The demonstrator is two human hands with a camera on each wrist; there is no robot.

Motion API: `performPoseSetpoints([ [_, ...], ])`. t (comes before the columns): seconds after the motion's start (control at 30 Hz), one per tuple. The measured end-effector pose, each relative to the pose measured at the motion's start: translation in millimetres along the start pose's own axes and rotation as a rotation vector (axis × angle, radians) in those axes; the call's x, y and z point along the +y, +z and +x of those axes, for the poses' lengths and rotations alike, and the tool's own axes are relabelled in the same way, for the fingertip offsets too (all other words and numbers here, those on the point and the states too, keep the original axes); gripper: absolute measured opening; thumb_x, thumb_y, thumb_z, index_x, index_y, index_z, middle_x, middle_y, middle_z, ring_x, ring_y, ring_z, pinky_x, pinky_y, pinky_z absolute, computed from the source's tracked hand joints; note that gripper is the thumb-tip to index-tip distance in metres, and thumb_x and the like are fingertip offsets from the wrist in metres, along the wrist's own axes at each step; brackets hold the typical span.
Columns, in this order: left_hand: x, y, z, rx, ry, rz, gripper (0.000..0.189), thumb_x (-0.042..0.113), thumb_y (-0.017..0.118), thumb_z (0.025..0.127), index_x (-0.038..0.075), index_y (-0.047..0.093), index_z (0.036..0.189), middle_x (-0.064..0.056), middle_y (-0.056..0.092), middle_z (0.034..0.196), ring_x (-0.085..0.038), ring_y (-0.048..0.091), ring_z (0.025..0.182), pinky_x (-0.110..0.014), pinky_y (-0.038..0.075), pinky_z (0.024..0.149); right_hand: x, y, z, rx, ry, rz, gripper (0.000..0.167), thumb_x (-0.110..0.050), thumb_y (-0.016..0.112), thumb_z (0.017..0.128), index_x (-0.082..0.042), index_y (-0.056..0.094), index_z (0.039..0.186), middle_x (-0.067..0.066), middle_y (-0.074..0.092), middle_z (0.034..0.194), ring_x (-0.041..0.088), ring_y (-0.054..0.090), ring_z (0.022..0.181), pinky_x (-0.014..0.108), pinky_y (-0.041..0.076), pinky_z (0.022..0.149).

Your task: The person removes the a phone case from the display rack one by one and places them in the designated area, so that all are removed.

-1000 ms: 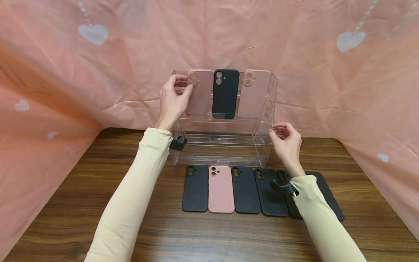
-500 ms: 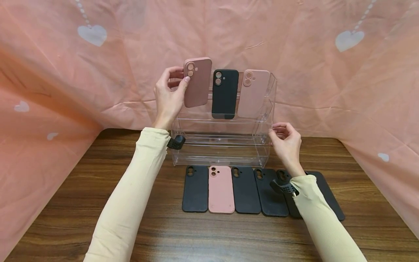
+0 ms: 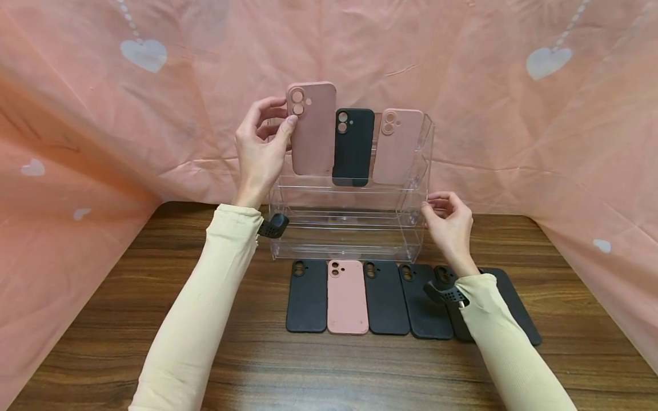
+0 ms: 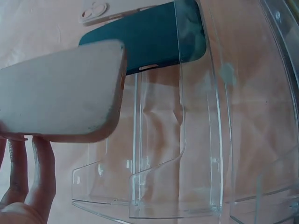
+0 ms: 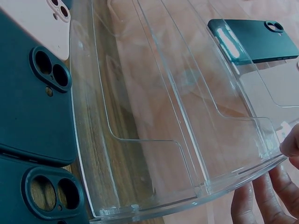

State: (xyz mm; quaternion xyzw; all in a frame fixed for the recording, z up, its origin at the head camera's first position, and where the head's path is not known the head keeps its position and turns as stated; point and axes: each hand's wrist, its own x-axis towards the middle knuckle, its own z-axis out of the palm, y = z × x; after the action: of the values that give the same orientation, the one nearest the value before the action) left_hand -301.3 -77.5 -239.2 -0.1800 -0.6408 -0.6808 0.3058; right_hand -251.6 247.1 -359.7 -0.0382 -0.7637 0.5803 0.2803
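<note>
My left hand grips a pink phone case by its left edge, thumb in front near the camera holes. The case stands upright, raised at the left of the top tier of a transparent stepped display rack. In the left wrist view its lower end hangs apart from the rack. Beside it on that tier lean a black phone case and a second pink phone case. At the rack's right side wall, my right hand pinches the edge between thumb and fingers.
In front of the rack, a row of phone cases lies on the wooden table: several black ones and one pink case. My right forearm covers part of the row's right end. A pink cloth hangs behind and at both sides.
My left hand has lifted the left pink phone case up from the top tier. It tilted midway and now faces forward, higher than the other two. My right hand has stayed at the rack's side.
</note>
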Motion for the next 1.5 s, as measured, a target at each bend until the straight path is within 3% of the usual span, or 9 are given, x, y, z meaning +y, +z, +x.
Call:
performPoseSetpoints([
  [0.27,4.4,-6.7,-17.2,-0.047,-0.041,-0.029,0.030,0.009,0.075,0.092,0.009,0.069,0.122,-0.003,0.069,0.103,-0.017,0.071,0.080,-0.028,0.063,0.059,0,1,0.7,-0.001,0.003,-0.024,0.021,-0.008,0.066,0.091,0.002,0.066,0.110,0.000,0.070,0.090,-0.004,0.066,0.071,0.017,0.058,0.056],
  [0.87,-8.8,-22.0,-53.3,-0.103,-0.143,0.019,0.034,0.008,0.074,0.094,0.005,0.066,0.127,-0.001,0.069,0.104,-0.009,0.072,0.079,-0.031,0.063,0.056,-1,1,-0.2,-0.004,0.008,-0.005,0.022,-0.007,0.067,0.091,0.002,0.066,0.111,-0.001,0.069,0.089,-0.001,0.067,0.071,0.019,0.059,0.056],
  [1.13,-14.9,-30.2,-67.9,-0.120,-0.176,0.031,0.034,0.008,0.074,0.094,0.005,0.067,0.126,-0.003,0.070,0.107,-0.007,0.072,0.080,-0.029,0.062,0.055,-2,0,-1.0,-0.007,0.013,-0.016,0.022,-0.009,0.067,0.091,0.000,0.066,0.112,0.005,0.072,0.095,0.000,0.068,0.072,0.020,0.060,0.058],
  [1.5,-19.3,-39.2,-87.2,-0.141,-0.237,0.043,0.034,0.008,0.075,0.093,0.007,0.067,0.126,-0.007,0.072,0.110,-0.006,0.073,0.087,-0.035,0.064,0.060,0,0,-0.2,-0.002,0.012,-0.024,0.023,-0.009,0.067,0.091,0.000,0.067,0.112,-0.001,0.069,0.091,-0.002,0.067,0.071,0.020,0.060,0.057],
])
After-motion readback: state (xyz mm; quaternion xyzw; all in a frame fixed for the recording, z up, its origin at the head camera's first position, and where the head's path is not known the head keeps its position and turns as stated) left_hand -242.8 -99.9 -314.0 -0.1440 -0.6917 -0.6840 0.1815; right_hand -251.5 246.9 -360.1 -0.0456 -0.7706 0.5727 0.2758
